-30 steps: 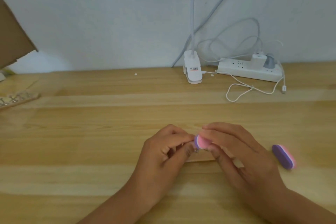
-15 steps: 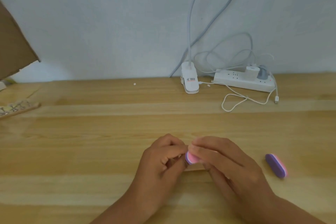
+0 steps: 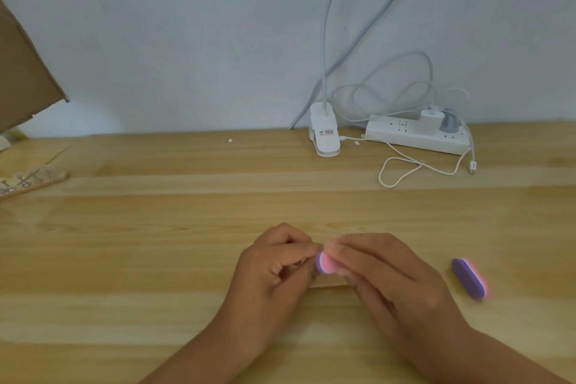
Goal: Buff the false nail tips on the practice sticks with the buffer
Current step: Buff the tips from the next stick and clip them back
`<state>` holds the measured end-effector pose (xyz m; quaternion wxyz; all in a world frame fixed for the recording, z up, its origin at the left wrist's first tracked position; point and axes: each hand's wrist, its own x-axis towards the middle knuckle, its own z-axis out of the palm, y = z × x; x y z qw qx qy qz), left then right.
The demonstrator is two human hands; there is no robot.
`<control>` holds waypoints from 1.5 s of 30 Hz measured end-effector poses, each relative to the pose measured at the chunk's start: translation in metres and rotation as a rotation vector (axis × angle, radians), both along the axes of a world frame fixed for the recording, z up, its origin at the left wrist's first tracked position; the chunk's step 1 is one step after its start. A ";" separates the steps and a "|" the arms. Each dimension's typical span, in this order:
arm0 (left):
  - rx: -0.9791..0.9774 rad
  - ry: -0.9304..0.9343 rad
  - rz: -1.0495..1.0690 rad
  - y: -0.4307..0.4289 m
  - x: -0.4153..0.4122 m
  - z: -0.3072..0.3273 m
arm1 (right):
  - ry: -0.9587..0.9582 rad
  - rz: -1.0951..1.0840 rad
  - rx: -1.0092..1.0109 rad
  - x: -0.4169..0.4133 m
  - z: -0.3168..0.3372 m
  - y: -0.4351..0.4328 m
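Centre of desk point(image 3: 156, 243): right hand point(image 3: 389, 277), fingers curled, grasping a small pink-and-purple buffer point(image 3: 325, 262), rounded end toward the left hand point(image 3: 274, 271), long axis roughly left to right. Left hand, fingers curled, pinching a probable practice stick point(image 3: 327, 283), seen only as a pale strip beneath both hands; nail tip itself hidden. Buffer end touching the left fingertips; work held between the two hands, nearer the left. Judged mid-buffing; next move calling for short strokes of the right hand along the buffer's long axis, toward and away from the left hand. Well apart to the right: spare buffer point(image 3: 469, 278), lying flat on the desk. Far left edge: more sticks point(image 3: 31, 181). At the back: clip lamp point(image 3: 324, 134) and power strip point(image 3: 414, 134).
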<state>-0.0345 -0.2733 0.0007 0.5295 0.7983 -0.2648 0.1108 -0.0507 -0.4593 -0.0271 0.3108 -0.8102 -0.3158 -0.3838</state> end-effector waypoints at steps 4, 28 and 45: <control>-0.008 0.037 -0.010 0.000 0.000 0.000 | 0.008 -0.030 0.042 0.000 0.001 -0.001; -0.038 0.057 -0.077 0.000 -0.002 0.000 | 0.139 -0.077 0.130 0.001 0.007 -0.005; 0.005 0.050 -0.059 0.000 -0.001 -0.002 | 0.088 -0.047 0.145 0.000 0.007 -0.004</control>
